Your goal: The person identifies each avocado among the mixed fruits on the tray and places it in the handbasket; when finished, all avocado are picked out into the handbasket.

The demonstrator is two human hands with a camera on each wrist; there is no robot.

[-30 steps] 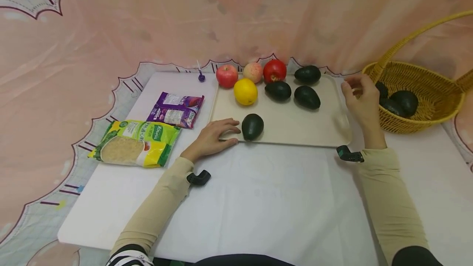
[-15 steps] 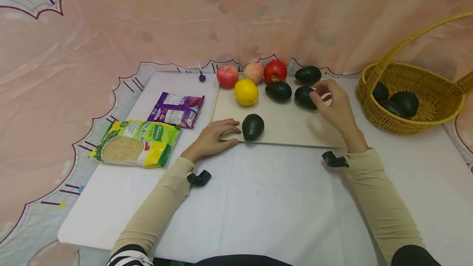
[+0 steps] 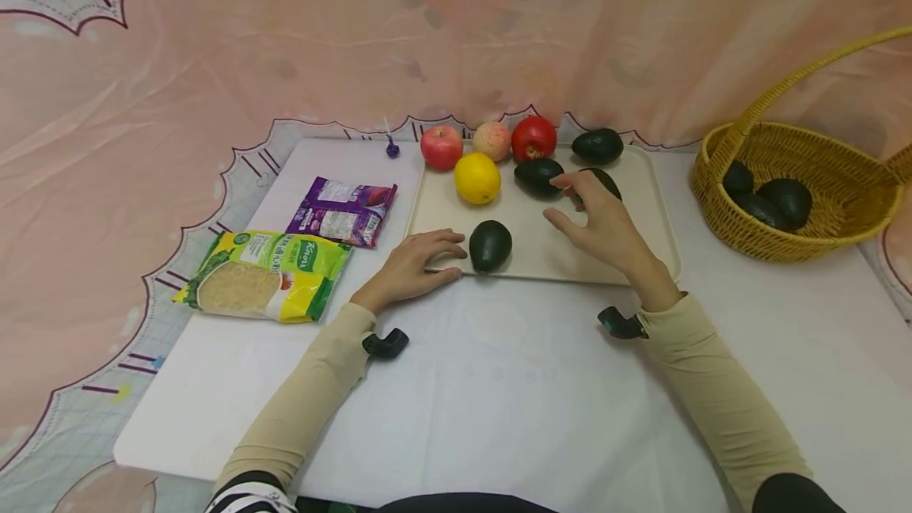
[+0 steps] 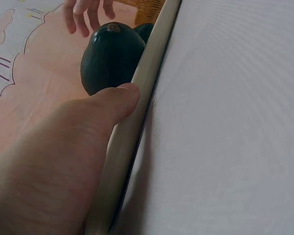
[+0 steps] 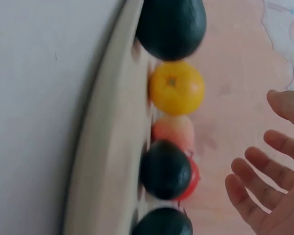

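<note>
The left arm (image 3: 302,394) is stretched forward, and the left hand (image 3: 409,266) is held back upward, its fingers (image 3: 440,236) lightly bent, the left thumb (image 4: 122,99) set apart. The right arm (image 3: 723,394) is angled inward; the right hand (image 3: 602,226) is held with fingers spread, the right thumb (image 5: 286,104) parted from them.

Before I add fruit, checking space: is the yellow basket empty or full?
Neither: the yellow basket shows three avocados, with bare weave beside them.

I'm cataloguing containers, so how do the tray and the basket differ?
The tray is flat and cream; the basket is deep, woven and golden. The basket has an arched handle; the tray shows none. The tray holds mixed fruit; in the basket only avocados show. Both hold dark avocados.
</note>
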